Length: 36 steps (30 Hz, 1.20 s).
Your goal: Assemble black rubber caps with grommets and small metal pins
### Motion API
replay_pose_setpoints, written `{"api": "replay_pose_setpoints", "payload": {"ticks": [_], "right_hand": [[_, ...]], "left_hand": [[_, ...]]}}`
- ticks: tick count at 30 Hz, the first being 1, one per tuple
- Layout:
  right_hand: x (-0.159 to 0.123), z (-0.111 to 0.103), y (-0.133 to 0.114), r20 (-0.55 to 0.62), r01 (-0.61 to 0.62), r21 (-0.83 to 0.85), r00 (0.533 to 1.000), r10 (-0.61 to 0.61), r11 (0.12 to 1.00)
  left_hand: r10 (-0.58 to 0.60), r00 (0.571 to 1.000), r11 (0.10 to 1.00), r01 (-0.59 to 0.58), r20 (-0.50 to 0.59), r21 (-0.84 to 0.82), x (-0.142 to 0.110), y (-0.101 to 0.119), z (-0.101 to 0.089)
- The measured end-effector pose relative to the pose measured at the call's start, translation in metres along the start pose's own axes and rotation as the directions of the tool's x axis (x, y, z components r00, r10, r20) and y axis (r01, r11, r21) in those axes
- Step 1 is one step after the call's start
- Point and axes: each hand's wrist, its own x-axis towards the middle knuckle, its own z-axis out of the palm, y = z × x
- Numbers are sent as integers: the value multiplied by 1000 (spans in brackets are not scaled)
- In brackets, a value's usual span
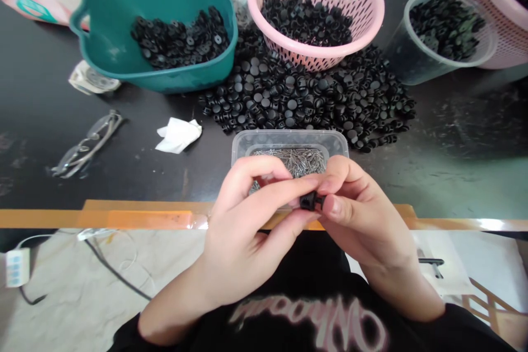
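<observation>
Between the fingertips of my left hand (247,225) is a small black plastic piece (307,201) with a rounded body, held just above the table's front edge. My right hand (367,225) pinches the narrow stem at its right end between thumb and forefinger; whether the stem is a separate part I cannot tell. Just behind both hands stands a clear plastic box (289,136) of thin silvery metal pieces (307,162), partly hidden by my fingers. Beyond it spreads a heap of black round-capped plastic pieces (289,99).
A teal basin (160,80) with flat black discs and a pink basket (315,50) of black parts stand behind. At right are a clear tub (404,60) and another pink basket (503,5). Glasses (86,146) and a crumpled tissue (178,135) lie left.
</observation>
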Motion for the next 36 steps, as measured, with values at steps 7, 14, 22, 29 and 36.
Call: {"api": "replay_pose_setpoints", "payload": {"ticks": [7,14,22,29,36], "right_hand": [[2,4,4,53,-19,59,998,15,998],[6,2,-1,120,-92,84,989,81,992],[9,-5,6,137,-103,188,987,78,977],[14,-7,7,24,99,70,995,-101,993],[12,3,3,-22,267,-159,961,-274,950]], "left_hand": [[-39,999,997,40,-13,66,-2,3,-1],[-7,999,989,14,-51,147,-4,1,2],[57,997,991,-49,-55,124,-4,-7,7],[-73,992,990,85,104,-113,3,-9,7],[-296,923,786,382,248,-486,1,-2,16]]}}
